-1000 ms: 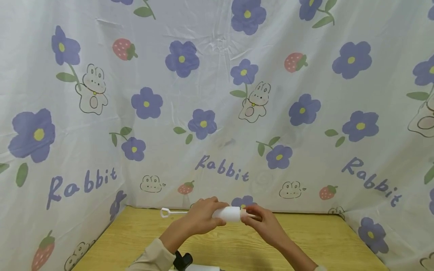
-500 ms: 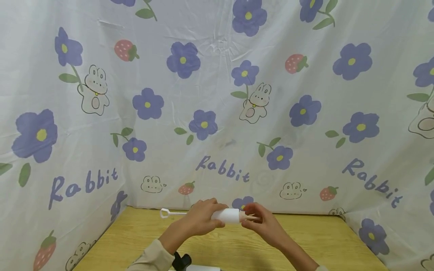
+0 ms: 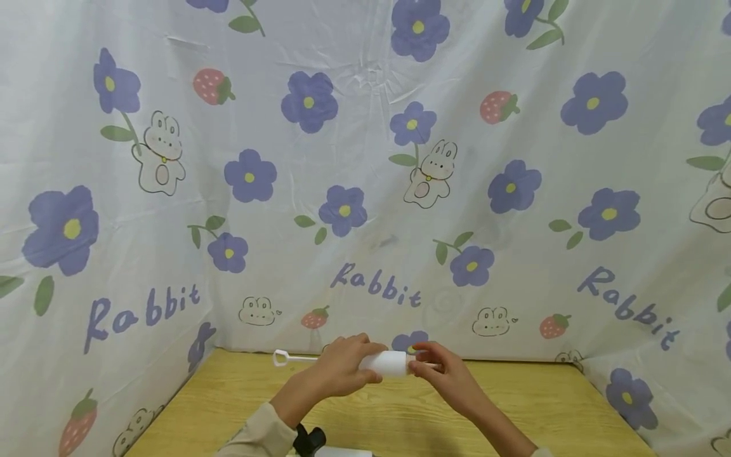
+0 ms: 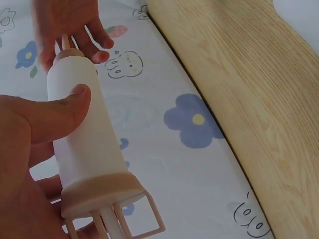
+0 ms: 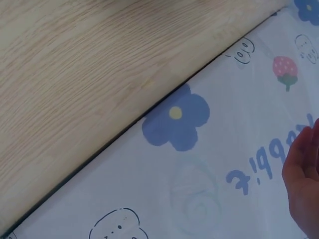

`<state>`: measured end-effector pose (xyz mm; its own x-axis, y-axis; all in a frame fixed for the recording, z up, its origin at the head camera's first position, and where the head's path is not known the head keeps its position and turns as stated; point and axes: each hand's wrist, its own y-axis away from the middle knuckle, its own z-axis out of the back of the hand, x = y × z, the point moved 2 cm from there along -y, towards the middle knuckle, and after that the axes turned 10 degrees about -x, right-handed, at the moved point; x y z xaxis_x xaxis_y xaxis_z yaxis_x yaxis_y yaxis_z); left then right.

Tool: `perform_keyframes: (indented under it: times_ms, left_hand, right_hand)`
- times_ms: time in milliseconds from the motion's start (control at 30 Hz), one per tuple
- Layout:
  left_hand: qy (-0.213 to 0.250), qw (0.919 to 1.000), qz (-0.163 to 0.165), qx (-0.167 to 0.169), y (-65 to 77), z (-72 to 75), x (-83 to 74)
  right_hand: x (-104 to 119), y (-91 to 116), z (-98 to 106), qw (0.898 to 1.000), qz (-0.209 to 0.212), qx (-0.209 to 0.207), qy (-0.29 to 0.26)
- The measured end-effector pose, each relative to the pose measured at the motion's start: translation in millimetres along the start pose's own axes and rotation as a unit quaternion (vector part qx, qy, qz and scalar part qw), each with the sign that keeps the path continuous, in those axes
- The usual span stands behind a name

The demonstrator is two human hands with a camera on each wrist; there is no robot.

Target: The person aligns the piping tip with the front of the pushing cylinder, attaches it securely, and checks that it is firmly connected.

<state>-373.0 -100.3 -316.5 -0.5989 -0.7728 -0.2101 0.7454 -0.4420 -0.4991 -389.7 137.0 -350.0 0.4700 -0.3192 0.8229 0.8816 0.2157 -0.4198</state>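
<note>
A large plunger syringe [image 3: 393, 363] with a white barrel lies level in my left hand [image 3: 345, 365], close over the table. That hand grips the barrel, thumb along its side in the left wrist view. Its tan end cap [image 4: 102, 193] has open side loops. A white plunger rod with a ring end [image 3: 280, 358] sticks out to the left. On the other end, a tan nozzle [image 4: 69, 52] sits within the thumb and fingers of my right hand [image 3: 448, 371]. In the right wrist view only part of a hand [image 5: 305, 184] appears at the right edge.
Below lies a wood-grain table [image 3: 228, 406]. A printed cloth [image 3: 365, 241] with flowers and rabbits hangs behind and at both sides. A black item [image 3: 311, 439] and a white item [image 3: 342, 452] stand at the near edge, partly cut off.
My right thumb and fingers loosened from the nozzle half a second ago, showing its thin prongs, and have now closed in around it again. The left hand keeps its grip.
</note>
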Motion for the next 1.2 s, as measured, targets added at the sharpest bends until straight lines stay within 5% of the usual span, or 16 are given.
perform_keyframes:
  times_ms: [133, 367, 600, 1200]
  left_hand:
    - [-0.002, 1.0, 0.0, 0.0, -0.7, 1.5, 0.7]
    - [0.0, 1.0, 0.005, 0.006, -0.5, 2.7, 0.2]
    - [-0.003, 0.9999, 0.012, 0.011, 1.8, 1.7, 0.6]
    - [0.004, 0.9999, 0.011, 0.011, 3.2, 1.5, 2.0]
  right_hand:
    - [1.2, 0.4, -0.3, 1.0, -0.004, 0.021, -0.015]
    - [0.4, -1.0, -0.5, 0.999, -0.007, 0.006, 0.04]
    - [-1.8, 1.2, -4.8, 1.0, -0.003, 0.024, -0.008]
    - [0.7, -1.4, -1.0, 0.999, -0.003, 0.015, 0.039]
